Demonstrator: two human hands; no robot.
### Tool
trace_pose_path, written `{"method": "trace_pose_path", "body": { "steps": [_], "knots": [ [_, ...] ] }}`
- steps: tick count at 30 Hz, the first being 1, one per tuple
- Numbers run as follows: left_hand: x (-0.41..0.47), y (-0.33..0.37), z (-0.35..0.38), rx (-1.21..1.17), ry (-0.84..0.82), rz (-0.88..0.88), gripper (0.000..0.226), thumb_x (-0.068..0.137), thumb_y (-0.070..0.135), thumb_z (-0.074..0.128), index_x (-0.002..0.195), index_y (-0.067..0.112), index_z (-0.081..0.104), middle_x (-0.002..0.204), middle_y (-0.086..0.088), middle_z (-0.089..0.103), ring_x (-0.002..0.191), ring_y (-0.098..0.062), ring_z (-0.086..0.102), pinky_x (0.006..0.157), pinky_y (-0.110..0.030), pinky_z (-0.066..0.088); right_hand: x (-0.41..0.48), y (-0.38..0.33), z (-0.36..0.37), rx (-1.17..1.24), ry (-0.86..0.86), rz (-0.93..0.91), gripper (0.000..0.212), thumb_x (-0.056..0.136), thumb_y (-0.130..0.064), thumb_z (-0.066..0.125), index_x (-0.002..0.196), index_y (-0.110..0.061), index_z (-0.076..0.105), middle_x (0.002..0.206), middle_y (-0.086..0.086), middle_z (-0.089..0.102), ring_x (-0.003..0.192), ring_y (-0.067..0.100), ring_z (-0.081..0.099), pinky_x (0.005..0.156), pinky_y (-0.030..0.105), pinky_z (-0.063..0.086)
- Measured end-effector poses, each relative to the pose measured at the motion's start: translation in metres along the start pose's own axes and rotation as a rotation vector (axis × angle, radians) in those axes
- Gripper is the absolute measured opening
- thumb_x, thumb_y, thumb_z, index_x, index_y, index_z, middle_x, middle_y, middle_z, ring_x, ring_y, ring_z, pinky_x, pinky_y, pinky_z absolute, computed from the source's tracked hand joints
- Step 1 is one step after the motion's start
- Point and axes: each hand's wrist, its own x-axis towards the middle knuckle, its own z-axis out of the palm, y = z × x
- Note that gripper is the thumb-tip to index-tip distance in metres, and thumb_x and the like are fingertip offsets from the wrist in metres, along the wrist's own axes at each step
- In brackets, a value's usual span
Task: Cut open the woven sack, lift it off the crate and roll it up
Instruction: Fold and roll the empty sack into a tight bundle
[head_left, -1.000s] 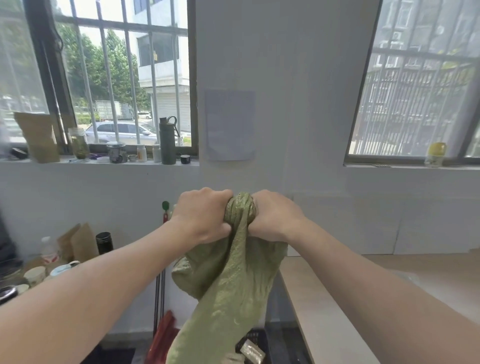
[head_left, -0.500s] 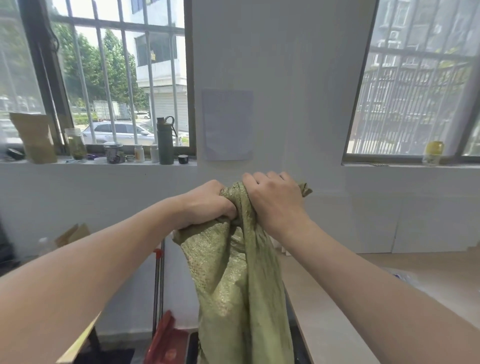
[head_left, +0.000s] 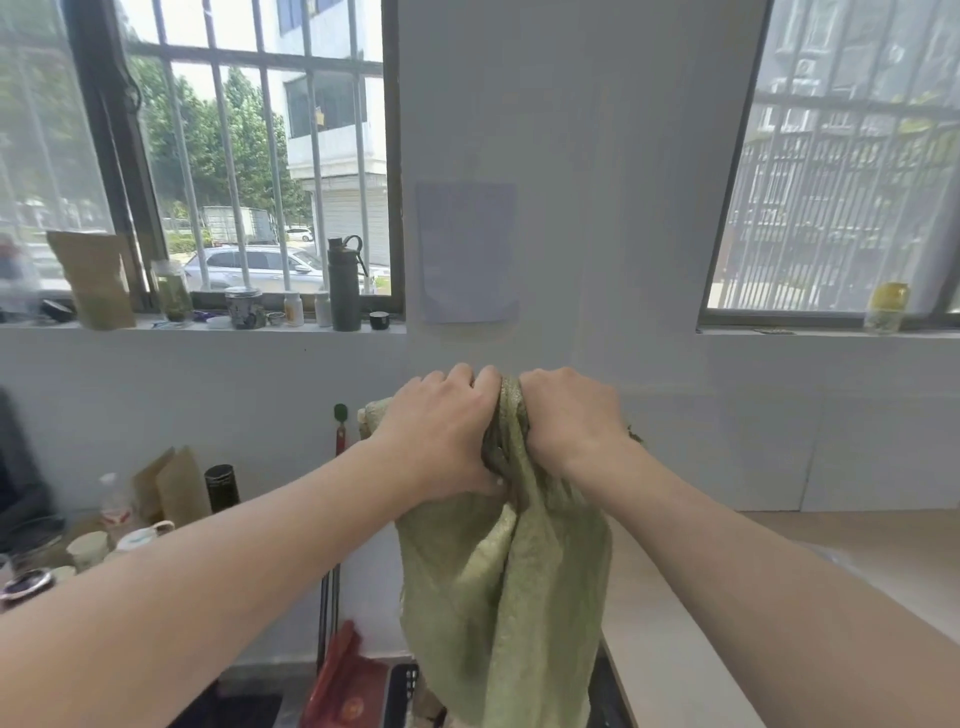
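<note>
White wall (head_left: 597, 156) with barred windows on either side; a pale tabletop (head_left: 675, 649) is seen at lower right. Green woven sack (head_left: 509, 597) is held up in mid-air before the wall, its bunched top gathered between both hands, the rest hanging loose below. Left hand (head_left: 441, 431) is clamped over the bunched top from the left, grip closed on the fabric. Right hand (head_left: 571, 415) is closed on it from the right, just beside the left. Dark bottle (head_left: 344, 286) stands on the left windowsill.
</note>
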Motion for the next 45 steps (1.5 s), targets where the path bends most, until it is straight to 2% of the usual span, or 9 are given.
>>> {"method": "trace_pose_path", "body": {
  "steps": [5, 12, 17, 20, 27, 33, 35, 39, 45],
  "knots": [
    [0.001, -0.003, 0.007, 0.045, 0.131, -0.016, 0.044, 0.081, 0.053, 0.065, 0.093, 0.021, 0.035, 0.086, 0.002, 0.062, 0.076, -0.029, 0.066, 0.057, -0.034, 0.036, -0.005, -0.001, -0.004, 0.049, -0.070, -0.007, 0.013, 0.078, -0.012, 0.061, 0.085, -0.020, 0.054, 0.075, 0.000, 0.056, 0.070, 0.032, 0.056, 0.057, 0.034, 0.038],
    [0.007, -0.007, 0.002, -0.013, 0.054, -0.010, 0.028, 0.071, 0.040, 0.063, 0.090, 0.024, 0.051, 0.072, 0.005, 0.054, 0.066, -0.028, 0.053, 0.059, -0.032, 0.037, -0.011, 0.012, -0.015, 0.133, -0.116, -0.154, 0.024, 0.076, -0.020, 0.062, 0.095, -0.023, 0.047, 0.087, -0.003, 0.059, 0.084, 0.030, 0.060, 0.060, 0.034, 0.036],
    [0.012, -0.019, -0.004, -0.216, 0.036, -0.111, 0.018, 0.069, 0.040, 0.064, 0.080, 0.027, 0.061, 0.070, 0.006, 0.063, 0.070, -0.028, 0.062, 0.063, -0.033, 0.048, -0.017, 0.018, -0.026, 0.279, -0.161, -0.250, 0.083, 0.060, -0.051, 0.070, 0.137, -0.031, 0.045, 0.113, -0.005, 0.053, 0.109, 0.020, 0.049, 0.098, 0.041, 0.036],
    [0.014, -0.019, -0.012, -0.292, -0.021, -0.115, 0.016, 0.067, 0.038, 0.062, 0.074, 0.024, 0.060, 0.068, 0.004, 0.064, 0.068, -0.028, 0.063, 0.061, -0.033, 0.050, -0.018, 0.017, -0.026, 0.217, -0.149, -0.260, 0.100, 0.055, -0.057, 0.077, 0.143, -0.031, 0.038, 0.120, -0.006, 0.053, 0.115, 0.019, 0.049, 0.102, 0.042, 0.034],
    [0.012, -0.017, -0.032, -0.733, -0.296, -0.057, 0.018, 0.073, 0.025, 0.068, 0.076, 0.008, 0.068, 0.066, -0.004, 0.068, 0.060, -0.017, 0.063, 0.060, -0.037, 0.055, -0.024, 0.011, -0.023, -0.050, 0.171, -0.251, 0.044, 0.072, -0.023, 0.072, 0.107, -0.021, 0.047, 0.099, -0.001, 0.064, 0.093, 0.029, 0.063, 0.067, 0.034, 0.030],
    [-0.001, -0.017, -0.038, -0.783, -0.412, -0.038, 0.030, 0.075, 0.031, 0.078, 0.096, 0.013, 0.067, 0.079, 0.005, 0.071, 0.072, -0.015, 0.068, 0.068, -0.032, 0.059, -0.028, 0.003, -0.027, -0.027, 0.087, -0.158, 0.035, 0.073, -0.019, 0.069, 0.092, -0.022, 0.041, 0.080, -0.001, 0.056, 0.081, 0.033, 0.066, 0.059, 0.033, 0.035],
    [-0.008, -0.015, -0.039, -0.560, -0.373, -0.012, 0.057, 0.067, 0.054, 0.085, 0.107, 0.025, 0.057, 0.098, 0.009, 0.070, 0.091, -0.014, 0.068, 0.082, -0.038, 0.058, -0.026, 0.001, -0.025, 0.016, 0.035, -0.100, 0.028, 0.071, -0.018, 0.069, 0.089, -0.022, 0.048, 0.082, -0.002, 0.061, 0.083, 0.032, 0.067, 0.061, 0.033, 0.039],
    [-0.021, -0.001, -0.031, 0.019, -0.104, 0.029, 0.092, 0.053, 0.083, 0.079, 0.112, 0.023, 0.041, 0.108, 0.003, 0.061, 0.098, -0.023, 0.061, 0.079, -0.040, 0.053, -0.023, -0.003, -0.028, 0.123, -0.082, 0.047, 0.019, 0.064, -0.012, 0.068, 0.074, -0.021, 0.054, 0.072, -0.004, 0.061, 0.073, 0.027, 0.063, 0.056, 0.029, 0.041],
    [-0.027, 0.002, -0.018, 0.113, 0.192, -0.037, 0.052, 0.080, 0.053, 0.072, 0.106, 0.019, 0.044, 0.096, -0.002, 0.067, 0.085, -0.029, 0.067, 0.063, -0.034, 0.038, -0.022, -0.010, -0.037, 0.270, -0.192, 0.071, 0.009, 0.068, -0.011, 0.065, 0.069, -0.016, 0.057, 0.067, 0.000, 0.063, 0.061, 0.021, 0.060, 0.052, 0.026, 0.042]
  ]
}}
